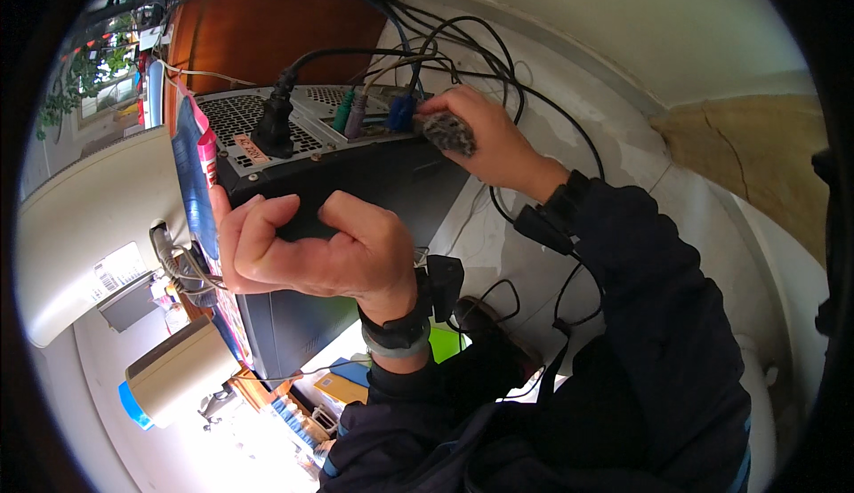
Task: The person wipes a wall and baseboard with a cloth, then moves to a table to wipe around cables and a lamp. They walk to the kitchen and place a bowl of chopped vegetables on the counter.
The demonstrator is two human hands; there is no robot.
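My right hand [490,136] grips a mottled grey fuzzy wad [448,134]; whether it is a rag or a brush head I cannot tell. It is close beside the blue video plug [401,111] at the back of a black computer case [347,173]. A black power plug [272,123], a green audio plug [343,111] and a pinkish one [355,116] sit in the back panel. My left hand [320,243], curled with thumb and forefinger apart, is over the case's side near its edge. I see nothing in it; some fingertips are hidden.
Black cables [494,59] loop over the tiled floor [574,119] by the wall. A brown wooden panel [280,33] stands behind the case. Printed packaging [200,153] lies along the case, next to a beige monitor housing [100,226]. My shoe [484,316] is near a cable loop.
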